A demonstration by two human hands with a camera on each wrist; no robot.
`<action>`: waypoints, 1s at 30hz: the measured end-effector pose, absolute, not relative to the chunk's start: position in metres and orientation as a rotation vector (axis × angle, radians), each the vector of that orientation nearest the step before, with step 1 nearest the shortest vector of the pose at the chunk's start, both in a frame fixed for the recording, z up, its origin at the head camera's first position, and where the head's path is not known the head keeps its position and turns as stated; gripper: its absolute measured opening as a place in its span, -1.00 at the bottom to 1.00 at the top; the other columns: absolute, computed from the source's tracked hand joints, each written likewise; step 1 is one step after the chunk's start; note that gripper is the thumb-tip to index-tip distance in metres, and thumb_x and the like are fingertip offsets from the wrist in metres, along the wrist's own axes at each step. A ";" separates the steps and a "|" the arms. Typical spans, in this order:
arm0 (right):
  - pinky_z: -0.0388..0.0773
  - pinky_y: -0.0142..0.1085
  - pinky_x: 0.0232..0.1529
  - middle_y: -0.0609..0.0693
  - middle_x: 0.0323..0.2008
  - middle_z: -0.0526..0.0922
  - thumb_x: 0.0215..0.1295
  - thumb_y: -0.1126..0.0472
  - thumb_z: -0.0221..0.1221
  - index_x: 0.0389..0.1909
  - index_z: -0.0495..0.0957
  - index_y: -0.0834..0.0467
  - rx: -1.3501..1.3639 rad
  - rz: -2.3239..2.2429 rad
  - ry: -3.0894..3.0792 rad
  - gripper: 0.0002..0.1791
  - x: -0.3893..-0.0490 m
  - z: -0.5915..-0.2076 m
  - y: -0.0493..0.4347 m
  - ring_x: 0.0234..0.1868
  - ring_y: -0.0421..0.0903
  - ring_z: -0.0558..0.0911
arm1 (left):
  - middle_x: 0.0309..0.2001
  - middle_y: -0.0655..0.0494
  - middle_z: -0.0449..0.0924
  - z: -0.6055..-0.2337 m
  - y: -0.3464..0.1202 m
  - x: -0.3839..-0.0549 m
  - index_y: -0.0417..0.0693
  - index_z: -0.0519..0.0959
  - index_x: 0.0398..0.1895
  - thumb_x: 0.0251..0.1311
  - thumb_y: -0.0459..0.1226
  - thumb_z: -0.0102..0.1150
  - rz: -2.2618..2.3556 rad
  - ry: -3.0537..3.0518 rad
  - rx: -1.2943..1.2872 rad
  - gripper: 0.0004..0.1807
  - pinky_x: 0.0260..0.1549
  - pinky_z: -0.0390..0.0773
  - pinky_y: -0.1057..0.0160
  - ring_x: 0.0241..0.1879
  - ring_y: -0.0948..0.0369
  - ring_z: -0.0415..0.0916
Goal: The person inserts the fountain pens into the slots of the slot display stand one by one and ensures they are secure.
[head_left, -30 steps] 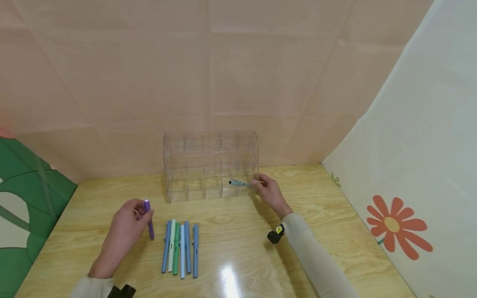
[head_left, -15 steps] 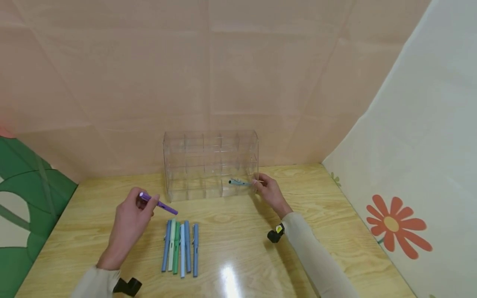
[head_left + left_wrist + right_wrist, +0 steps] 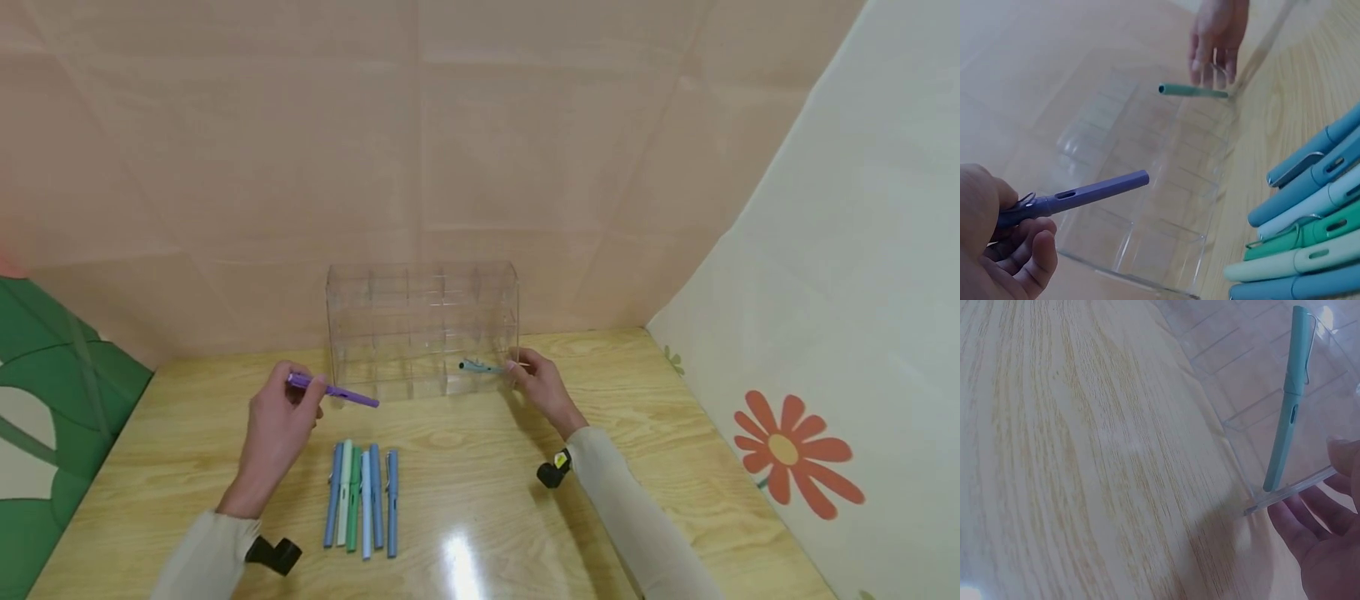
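My left hand [image 3: 277, 429] pinches a purple pen [image 3: 354, 397] by its clip end, the other end pointing right toward a clear compartment organizer [image 3: 408, 335]. In the left wrist view the purple pen's barrel [image 3: 1099, 192] overlaps the organizer. My right hand [image 3: 547, 390] grips the organizer's right side wall, with the thumb inside and the fingers outside, as the right wrist view shows. A teal pen [image 3: 1288, 412] lies in the organizer's lower right part, one end near that wall. Several capped pens in blue, pale green, green [image 3: 354, 500] and light blue lie side by side near the left hand.
The organizer stands on a wood-grain table [image 3: 465, 467] against a pinkish backdrop cloth [image 3: 525, 150]. A white sheet with a red flower [image 3: 783, 450] borders the right side, a green patterned cloth [image 3: 60, 400] the left. Black wrist cameras sit on both sleeves.
My left hand has moved away from me and to the right, turning the purple pen from nearly upright to nearly level in the head view. The right hand keeps its place.
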State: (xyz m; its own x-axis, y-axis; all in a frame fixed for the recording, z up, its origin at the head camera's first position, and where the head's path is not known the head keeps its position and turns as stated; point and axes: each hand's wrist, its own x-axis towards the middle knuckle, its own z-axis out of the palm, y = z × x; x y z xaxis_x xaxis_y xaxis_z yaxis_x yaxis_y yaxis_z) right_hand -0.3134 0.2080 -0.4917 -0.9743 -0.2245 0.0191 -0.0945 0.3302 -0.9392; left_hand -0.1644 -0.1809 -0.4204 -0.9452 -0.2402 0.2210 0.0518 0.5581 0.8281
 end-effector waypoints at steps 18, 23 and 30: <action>0.59 0.23 0.33 0.40 0.44 0.48 0.68 0.21 0.07 0.53 0.33 0.36 -0.309 -1.742 2.475 -0.46 -0.316 -0.497 0.207 0.38 0.33 0.59 | -0.34 -0.08 0.67 -0.425 -0.163 -0.197 -0.13 0.56 0.09 0.57 -0.03 0.18 -1.539 -2.393 0.146 -0.65 -0.55 0.65 0.28 -0.48 0.09 0.66; 0.54 0.27 0.37 0.43 0.47 0.44 0.69 0.25 0.03 0.55 0.29 0.37 -0.286 -1.737 2.464 -0.46 -0.317 -0.497 0.207 0.42 0.36 0.55 | -0.26 -0.11 0.68 -0.425 -0.158 -0.201 -0.18 0.54 0.13 0.60 -0.02 0.12 -1.580 -2.422 0.144 -0.61 -0.54 0.65 0.28 -0.48 0.13 0.66; 0.52 0.29 0.38 0.45 0.48 0.41 0.70 0.28 -0.01 0.56 0.27 0.39 -0.280 -1.703 2.466 -0.47 -0.318 -0.495 0.208 0.42 0.38 0.53 | -0.16 -0.18 0.73 -0.429 -0.148 -0.212 -0.19 0.52 0.14 0.64 -0.13 0.05 -1.646 -2.458 0.119 -0.69 -0.53 0.68 0.26 -0.53 0.23 0.65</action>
